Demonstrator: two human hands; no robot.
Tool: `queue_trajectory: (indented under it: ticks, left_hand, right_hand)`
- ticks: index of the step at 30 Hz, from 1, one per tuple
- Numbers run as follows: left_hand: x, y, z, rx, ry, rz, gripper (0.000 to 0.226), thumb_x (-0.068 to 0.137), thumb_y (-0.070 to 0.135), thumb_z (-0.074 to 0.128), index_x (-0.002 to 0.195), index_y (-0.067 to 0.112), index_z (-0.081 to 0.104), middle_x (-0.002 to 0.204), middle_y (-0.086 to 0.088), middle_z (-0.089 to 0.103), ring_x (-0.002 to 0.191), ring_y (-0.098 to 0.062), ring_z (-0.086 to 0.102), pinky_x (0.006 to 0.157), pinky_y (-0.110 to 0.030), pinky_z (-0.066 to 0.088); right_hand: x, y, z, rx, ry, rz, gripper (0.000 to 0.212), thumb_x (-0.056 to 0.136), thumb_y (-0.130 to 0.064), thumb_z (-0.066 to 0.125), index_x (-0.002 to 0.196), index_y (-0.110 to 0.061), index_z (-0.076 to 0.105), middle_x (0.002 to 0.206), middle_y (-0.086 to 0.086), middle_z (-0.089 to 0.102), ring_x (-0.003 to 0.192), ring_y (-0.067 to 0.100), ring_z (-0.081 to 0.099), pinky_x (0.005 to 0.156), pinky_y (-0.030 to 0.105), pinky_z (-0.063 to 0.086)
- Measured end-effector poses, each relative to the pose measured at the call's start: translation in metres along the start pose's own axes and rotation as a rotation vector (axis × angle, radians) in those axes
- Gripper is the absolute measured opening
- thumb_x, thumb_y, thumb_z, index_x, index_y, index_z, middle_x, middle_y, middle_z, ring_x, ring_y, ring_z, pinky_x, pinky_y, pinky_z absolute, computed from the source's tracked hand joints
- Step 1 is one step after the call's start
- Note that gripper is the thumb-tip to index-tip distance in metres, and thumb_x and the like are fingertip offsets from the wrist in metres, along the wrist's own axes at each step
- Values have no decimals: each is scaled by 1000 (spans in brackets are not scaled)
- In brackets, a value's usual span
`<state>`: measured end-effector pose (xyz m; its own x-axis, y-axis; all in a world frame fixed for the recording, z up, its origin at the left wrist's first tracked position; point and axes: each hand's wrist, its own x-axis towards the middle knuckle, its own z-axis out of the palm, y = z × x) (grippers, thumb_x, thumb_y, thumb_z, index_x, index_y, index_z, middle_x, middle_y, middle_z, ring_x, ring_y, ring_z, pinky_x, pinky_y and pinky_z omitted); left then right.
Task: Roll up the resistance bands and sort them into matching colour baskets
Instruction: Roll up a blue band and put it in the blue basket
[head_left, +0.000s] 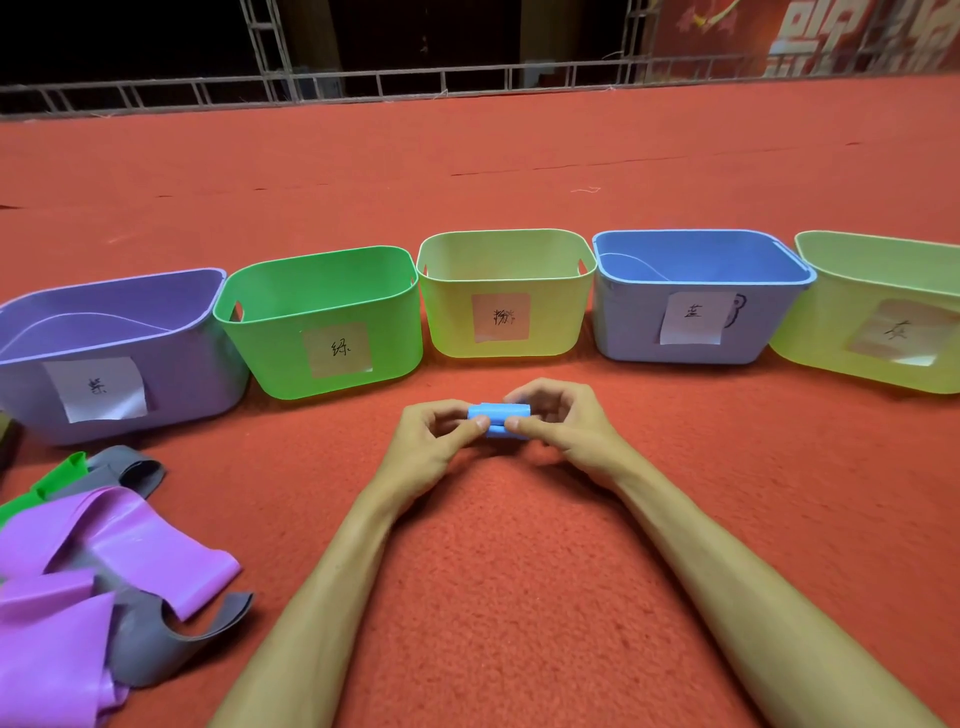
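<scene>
Pinching: left hand (431, 439) and right hand (569, 428) are gripping a rolled blue band (500, 415) at its ends, over red carpet (519, 545). Beyond, rightward, blue basket (639, 338) is standing; nearer, leftward, loose bands (119, 545) are lying.

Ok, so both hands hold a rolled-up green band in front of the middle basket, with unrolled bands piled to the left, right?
Not quite: the head view shows the rolled-up band is blue, not green. The left hand and right hand do hold it in front of the middle basket, with unrolled bands piled to the left.
</scene>
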<state>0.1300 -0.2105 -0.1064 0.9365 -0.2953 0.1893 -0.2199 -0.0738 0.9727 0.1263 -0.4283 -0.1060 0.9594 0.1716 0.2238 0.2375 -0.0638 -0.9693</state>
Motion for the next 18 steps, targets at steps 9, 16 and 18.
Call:
queue_trajectory:
  ticks: [9,16,18]
  left_hand:
    - [-3,1,-3,25,-36,36,27,92,-3,71,117,8,74,115,-4,78,110,-16,72,99,-26,52]
    - [-2,3,-6,-43,36,12,28,88,-1,76,114,9,73,107,-3,80,103,-15,74,93,-27,57]
    - [-2,4,-7,-89,60,4,27,86,8,77,112,8,75,107,-8,80,103,-19,74,91,-30,59]
  right_hand:
    - [3,-5,2,-124,-35,21,11,95,-3,70,97,4,77,87,4,76,76,3,66,75,16,49]
    - [-4,-8,6,-38,-69,-21,13,90,0,76,99,7,72,89,14,76,77,17,68,76,29,55]
    - [-3,-6,13,-20,-31,-35,16,85,-4,79,98,4,71,90,16,76,78,21,69,77,36,56]
